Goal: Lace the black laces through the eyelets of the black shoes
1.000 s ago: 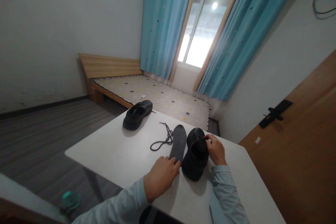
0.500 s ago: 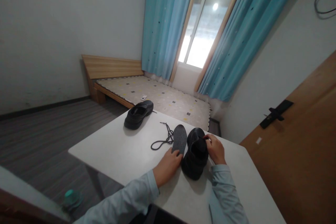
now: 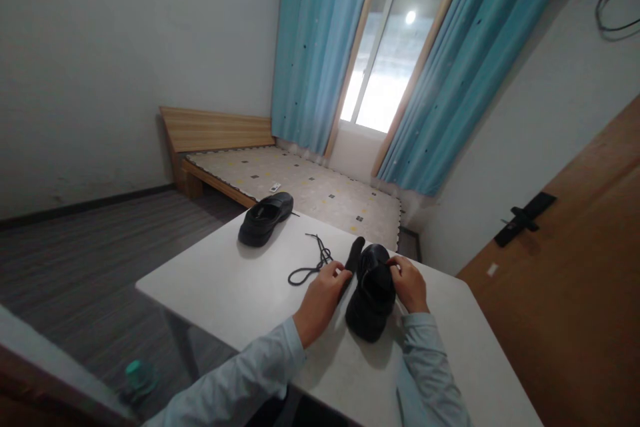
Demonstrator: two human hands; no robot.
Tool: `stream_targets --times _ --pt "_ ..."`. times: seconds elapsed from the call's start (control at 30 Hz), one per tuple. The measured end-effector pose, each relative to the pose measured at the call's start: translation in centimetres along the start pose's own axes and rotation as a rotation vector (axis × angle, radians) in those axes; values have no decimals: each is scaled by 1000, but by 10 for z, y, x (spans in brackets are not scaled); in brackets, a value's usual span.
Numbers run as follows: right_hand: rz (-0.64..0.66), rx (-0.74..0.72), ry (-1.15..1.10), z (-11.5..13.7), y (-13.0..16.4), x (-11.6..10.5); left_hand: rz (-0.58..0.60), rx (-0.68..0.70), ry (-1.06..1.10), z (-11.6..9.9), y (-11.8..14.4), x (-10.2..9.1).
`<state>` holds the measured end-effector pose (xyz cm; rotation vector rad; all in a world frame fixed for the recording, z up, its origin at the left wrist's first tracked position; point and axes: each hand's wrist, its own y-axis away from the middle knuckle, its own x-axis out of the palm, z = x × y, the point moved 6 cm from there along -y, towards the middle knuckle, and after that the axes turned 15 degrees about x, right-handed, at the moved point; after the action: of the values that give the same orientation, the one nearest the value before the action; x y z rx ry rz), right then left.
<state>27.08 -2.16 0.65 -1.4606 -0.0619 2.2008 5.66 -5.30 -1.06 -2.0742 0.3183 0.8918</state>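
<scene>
Between the thumb and fingers of my left hand (image 3: 323, 293) is a dark grey insole (image 3: 355, 255), tilted up on its edge. Just to its right a black shoe (image 3: 369, 313) rests on the white table, heel toward me. My right hand (image 3: 409, 283) pinches the upper edge of that shoe's opening, near the tongue, on its right side. Left of the insole lies a loose black shoelace (image 3: 303, 275) in a loop. A second black shoe (image 3: 266, 219) sits farther off, near the table's back left edge.
The white table (image 3: 210, 280) carries all of these. Behind it stands a bed (image 3: 320, 180) with a small white object (image 3: 275, 187) on it. A wooden door (image 3: 565, 267) is at the right. On the floor at lower left is a green-capped bottle (image 3: 137, 373).
My left hand has lifted the insole and turned it from lying flat to standing on its edge, closer to the shoe. My right hand stays at the shoe.
</scene>
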Motion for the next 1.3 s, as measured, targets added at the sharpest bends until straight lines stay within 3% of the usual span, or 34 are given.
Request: stream_targets --times 0.17,0.33,0.53,0.83,1.1,1.3 --pt "-12 22 -71 0 0 0 -230 -39 115 0 -1 -28" --pt "17 17 -441 2 -3 0 -316 -147 310 -6 6 -54" --pt "109 108 -895 -1 -8 -2 -191 -239 541 -23 21 -47" --pt "197 97 -911 -3 -4 0 -12 -131 596 -56 24 -36" --pt "252 -54 -780 7 0 0 33 56 141 -50 -26 -39" --pt "237 -107 -769 12 1 -4 209 126 -9 -36 -69 -6"
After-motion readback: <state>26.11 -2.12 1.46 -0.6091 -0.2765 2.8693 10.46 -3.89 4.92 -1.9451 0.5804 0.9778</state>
